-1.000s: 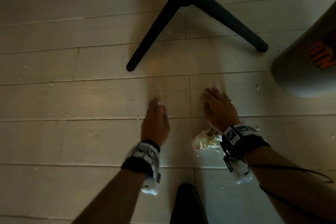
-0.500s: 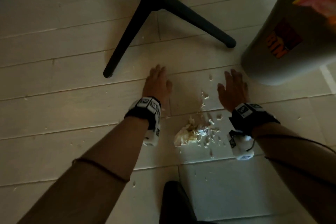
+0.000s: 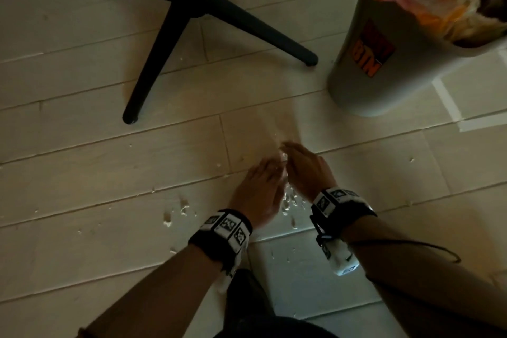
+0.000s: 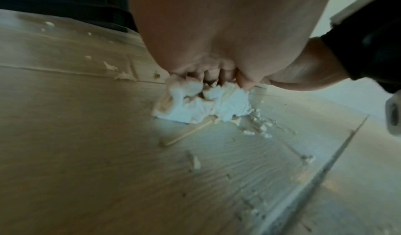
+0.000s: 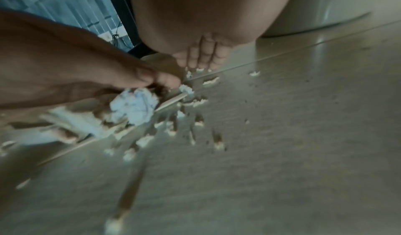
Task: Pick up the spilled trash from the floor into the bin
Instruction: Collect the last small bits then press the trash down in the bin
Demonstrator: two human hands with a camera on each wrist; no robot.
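Two hands work at the floor: one left hand (image 3: 258,192) and one right hand (image 3: 307,170). One crumpled white tissue wad (image 4: 204,103) lies between them, beside one thin wooden stick (image 4: 186,134). Small white crumbs (image 3: 175,211) are too many and too blurred to count. One grey bin (image 3: 384,68) stands nearby, and one black chair base (image 3: 192,5) shows four legs.
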